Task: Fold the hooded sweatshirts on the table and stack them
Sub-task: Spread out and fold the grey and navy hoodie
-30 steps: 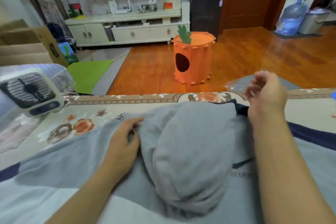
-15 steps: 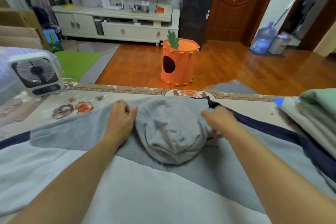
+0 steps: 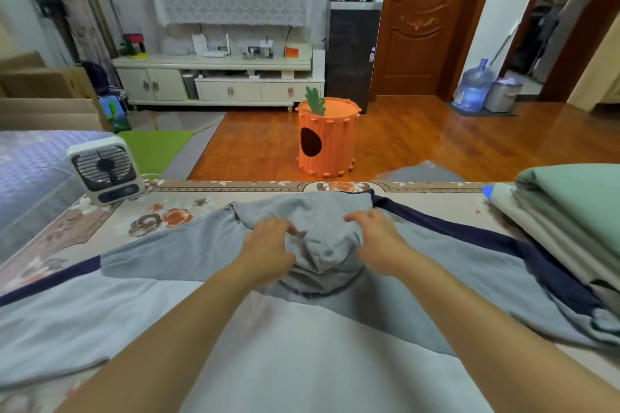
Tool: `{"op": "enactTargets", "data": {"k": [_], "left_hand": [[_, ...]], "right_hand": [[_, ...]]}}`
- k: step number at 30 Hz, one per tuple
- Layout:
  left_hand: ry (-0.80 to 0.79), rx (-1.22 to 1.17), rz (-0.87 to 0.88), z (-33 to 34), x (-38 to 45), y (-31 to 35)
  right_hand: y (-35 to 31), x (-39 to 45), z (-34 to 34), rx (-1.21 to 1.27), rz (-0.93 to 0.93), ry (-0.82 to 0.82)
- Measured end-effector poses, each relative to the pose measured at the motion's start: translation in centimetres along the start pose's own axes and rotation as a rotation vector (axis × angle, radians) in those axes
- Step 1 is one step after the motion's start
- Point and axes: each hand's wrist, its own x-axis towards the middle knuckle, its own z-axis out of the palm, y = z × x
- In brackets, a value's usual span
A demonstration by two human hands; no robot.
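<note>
A grey and pale-blue hooded sweatshirt with navy stripes lies spread flat across the table, sleeves out to both sides. Its grey hood is folded down onto the chest and bunched in the middle. My left hand pinches the hood's left side. My right hand rests on the hood's right side, fingers curled into the cloth. A stack of folded sweatshirts, green on top and cream below, sits at the table's right edge.
A small white fan stands at the table's far left corner. Beyond the table's far edge are an orange carrot-shaped stool, a wooden floor, a white cabinet and a water bottle.
Both hands have moved inward onto the hood and gathered it, so it looks bunched and smaller. The view has lifted and pulled back, showing more of the room and the folded stack.
</note>
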Motion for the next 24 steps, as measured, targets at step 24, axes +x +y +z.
{"op": "enactTargets", "data": {"k": [24], "left_hand": [[-0.034,0.146,0.049,5.5,3.7,-3.3]], "right_hand": [[1.0,5.5,6.3,-0.235,0.028,-0.075]]}}
